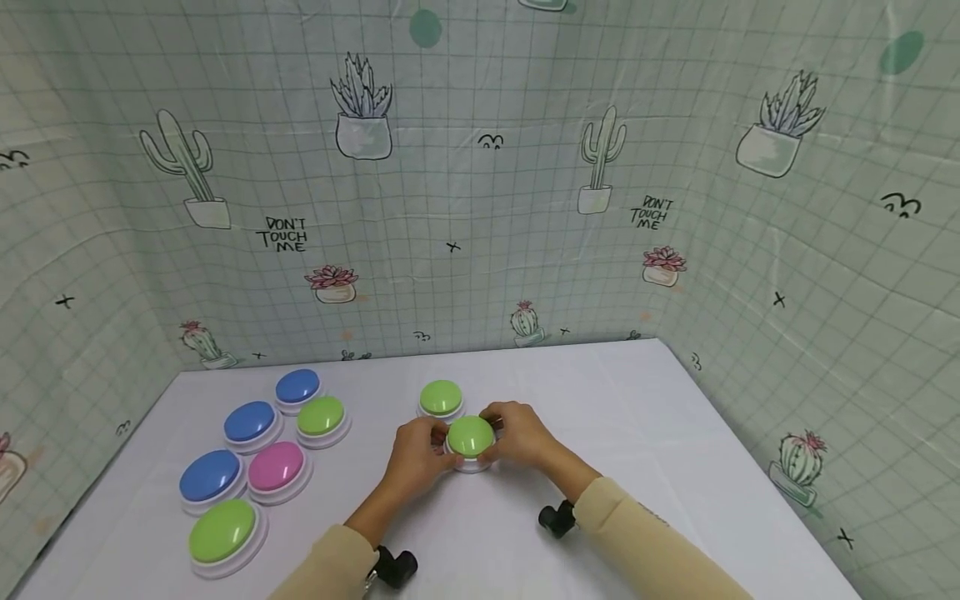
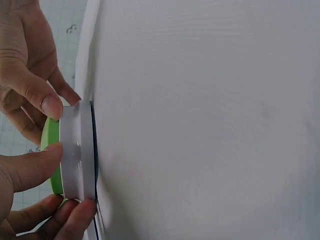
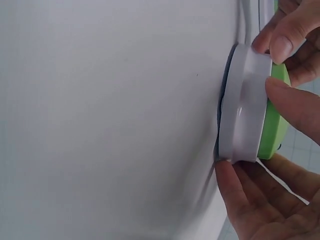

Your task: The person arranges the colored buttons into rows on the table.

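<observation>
Button, green-domed, pinched btwn L hand & R hand.

Head cam: I've got it below ctr at 6 o'clock, hands curled round it from its 9 & 3; 2nd green button just behind at its 11, mixed-colour cluster of 6 btns at its 9, well apart. L wrist cam: btn at 8 o'clock, thumbs nr dome edge, fingers on white base. R wrist cam: btn at 3 o'clock, same two-sided pinch; can't tell if underside sits flush on tabletop. To do it well, I'd say: grip base low, not dome, equal pressure both sides, btn level, don't bump that neighbour at 11.
</observation>
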A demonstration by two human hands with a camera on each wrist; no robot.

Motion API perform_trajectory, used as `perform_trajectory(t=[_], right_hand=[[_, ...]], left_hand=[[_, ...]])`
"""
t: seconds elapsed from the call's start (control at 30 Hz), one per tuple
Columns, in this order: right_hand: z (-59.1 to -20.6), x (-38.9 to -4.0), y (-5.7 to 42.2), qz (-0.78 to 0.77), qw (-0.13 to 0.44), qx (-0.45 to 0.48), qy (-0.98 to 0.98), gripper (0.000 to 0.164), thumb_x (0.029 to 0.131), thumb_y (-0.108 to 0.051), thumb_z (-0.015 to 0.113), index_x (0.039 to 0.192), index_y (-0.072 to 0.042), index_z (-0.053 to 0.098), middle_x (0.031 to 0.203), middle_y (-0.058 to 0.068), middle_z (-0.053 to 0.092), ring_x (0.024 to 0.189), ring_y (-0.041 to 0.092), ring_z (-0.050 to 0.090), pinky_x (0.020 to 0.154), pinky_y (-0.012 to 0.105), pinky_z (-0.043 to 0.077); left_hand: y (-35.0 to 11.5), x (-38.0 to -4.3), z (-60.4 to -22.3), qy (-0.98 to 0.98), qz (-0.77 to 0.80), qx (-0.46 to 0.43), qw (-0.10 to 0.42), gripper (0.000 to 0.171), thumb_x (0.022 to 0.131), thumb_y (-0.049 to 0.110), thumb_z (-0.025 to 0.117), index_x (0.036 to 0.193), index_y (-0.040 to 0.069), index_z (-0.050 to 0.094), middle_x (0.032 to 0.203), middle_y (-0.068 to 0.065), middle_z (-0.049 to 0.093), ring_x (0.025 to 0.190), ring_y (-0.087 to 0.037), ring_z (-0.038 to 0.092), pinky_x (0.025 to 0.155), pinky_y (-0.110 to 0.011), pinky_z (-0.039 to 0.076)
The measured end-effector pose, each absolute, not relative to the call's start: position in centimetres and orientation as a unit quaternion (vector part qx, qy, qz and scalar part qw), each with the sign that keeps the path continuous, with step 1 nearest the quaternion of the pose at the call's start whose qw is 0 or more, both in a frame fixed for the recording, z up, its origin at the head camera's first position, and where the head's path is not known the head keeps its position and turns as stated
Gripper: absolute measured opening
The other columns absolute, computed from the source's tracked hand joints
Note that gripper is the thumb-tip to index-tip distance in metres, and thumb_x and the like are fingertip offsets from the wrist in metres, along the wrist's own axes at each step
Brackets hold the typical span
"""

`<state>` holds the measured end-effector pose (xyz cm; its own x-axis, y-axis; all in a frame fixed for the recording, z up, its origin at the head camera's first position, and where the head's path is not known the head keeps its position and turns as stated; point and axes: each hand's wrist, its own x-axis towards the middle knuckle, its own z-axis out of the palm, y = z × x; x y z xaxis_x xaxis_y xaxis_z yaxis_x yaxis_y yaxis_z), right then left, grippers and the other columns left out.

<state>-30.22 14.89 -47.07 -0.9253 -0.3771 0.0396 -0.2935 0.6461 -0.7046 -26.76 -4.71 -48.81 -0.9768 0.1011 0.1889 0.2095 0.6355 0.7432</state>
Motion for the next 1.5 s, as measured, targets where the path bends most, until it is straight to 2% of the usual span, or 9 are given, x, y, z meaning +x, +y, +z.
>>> perform_trajectory(t=[0.3, 0.57, 0.73, 0.8, 0.87, 0.93, 1.0, 1.17, 1.5], right_hand=[[-47.4, -30.3, 15.6, -0.381, 0.036, -0.149, 0.912, 0.061, 0.067, -0.006, 0.098, 0.121, 0.001, 0.071, 0.118, 0.013, 0.073, 0.109, 0.032, 0.071, 0.098, 0.047, 0.058], [-47.7, -30.5, 16.3, -0.383, 0.013, -0.117, 0.916, 0.061, 0.067, -0.007, 0.099, 0.121, 0.001, 0.071, 0.118, 0.014, 0.074, 0.108, 0.031, 0.072, 0.097, 0.047, 0.058], [-47.6, -30.9, 16.8, -0.386, -0.001, -0.098, 0.917, 0.062, 0.068, -0.006, 0.098, 0.123, 0.001, 0.071, 0.12, 0.015, 0.074, 0.112, 0.032, 0.071, 0.101, 0.049, 0.056], [-47.6, -31.1, 17.0, -0.385, -0.005, -0.093, 0.918, 0.063, 0.069, -0.006, 0.098, 0.125, 0.002, 0.07, 0.122, 0.016, 0.073, 0.114, 0.033, 0.07, 0.103, 0.049, 0.055], [-47.7, -31.4, 17.1, -0.388, -0.009, -0.089, 0.917, 0.063, 0.07, -0.005, 0.097, 0.125, 0.003, 0.07, 0.123, 0.016, 0.073, 0.115, 0.034, 0.07, 0.103, 0.049, 0.056], [-47.7, -31.6, 17.2, -0.397, -0.008, -0.082, 0.914, 0.062, 0.071, -0.005, 0.097, 0.126, 0.003, 0.069, 0.124, 0.017, 0.073, 0.116, 0.035, 0.07, 0.103, 0.049, 0.056], [-47.8, -31.8, 17.2, -0.404, -0.007, -0.079, 0.911, 0.062, 0.071, -0.005, 0.096, 0.126, 0.003, 0.069, 0.125, 0.018, 0.072, 0.116, 0.035, 0.07, 0.102, 0.049, 0.056], [-48.0, -32.5, 17.1, -0.417, -0.006, -0.073, 0.906, 0.062, 0.073, -0.006, 0.095, 0.128, 0.004, 0.068, 0.126, 0.019, 0.072, 0.117, 0.036, 0.07, 0.104, 0.049, 0.055], [-48.2, -33.3, 17.1, -0.419, -0.009, -0.062, 0.906, 0.063, 0.075, -0.006, 0.094, 0.131, 0.005, 0.066, 0.131, 0.021, 0.07, 0.122, 0.037, 0.067, 0.108, 0.05, 0.052]], left_hand=[[-3.0, -26.9, -48.2, -0.918, -0.381, -0.071, 0.088, 0.042, 0.073, 0.006, 0.096, 0.106, -0.006, 0.073, 0.076, -0.003, 0.063, 0.071, -0.014, 0.056, 0.062, -0.03, 0.051], [-1.7, -27.1, -48.5, -0.912, -0.391, -0.082, 0.09, 0.047, 0.075, 0.007, 0.094, 0.112, -0.011, 0.072, 0.099, -0.015, 0.071, 0.083, -0.02, 0.064, 0.069, -0.035, 0.055], [-0.7, -27.2, -48.3, -0.906, -0.406, -0.095, 0.078, 0.047, 0.079, 0.008, 0.092, 0.115, -0.011, 0.071, 0.092, -0.014, 0.066, 0.077, -0.019, 0.055, 0.066, -0.034, 0.05], [-0.4, -27.2, -48.2, -0.903, -0.411, -0.102, 0.077, 0.048, 0.08, 0.009, 0.092, 0.118, -0.011, 0.07, 0.096, -0.016, 0.069, 0.081, -0.023, 0.06, 0.071, -0.038, 0.054], [-0.2, -27.3, -48.2, -0.9, -0.414, -0.109, 0.075, 0.05, 0.082, 0.009, 0.09, 0.122, -0.012, 0.068, 0.105, -0.02, 0.072, 0.095, -0.03, 0.067, 0.084, -0.045, 0.059], [0.0, -27.4, -48.1, -0.897, -0.423, -0.112, 0.069, 0.054, 0.084, 0.008, 0.089, 0.127, -0.014, 0.065, 0.118, -0.024, 0.071, 0.113, -0.037, 0.067, 0.099, -0.051, 0.056], [0.2, -27.4, -48.1, -0.894, -0.429, -0.111, 0.066, 0.059, 0.084, 0.008, 0.088, 0.131, -0.016, 0.061, 0.129, -0.028, 0.067, 0.127, -0.042, 0.062, 0.11, -0.055, 0.05], [0.5, -27.5, -48.3, -0.888, -0.444, -0.104, 0.051, 0.07, 0.085, 0.008, 0.087, 0.139, -0.018, 0.052, 0.139, -0.033, 0.059, 0.135, -0.047, 0.053, 0.117, -0.058, 0.042], [0.9, -28.1, -48.7, -0.879, -0.467, -0.1, 0.013, 0.082, 0.087, 0.009, 0.086, 0.148, -0.019, 0.039, 0.15, -0.036, 0.047, 0.145, -0.049, 0.042, 0.122, -0.058, 0.034]])
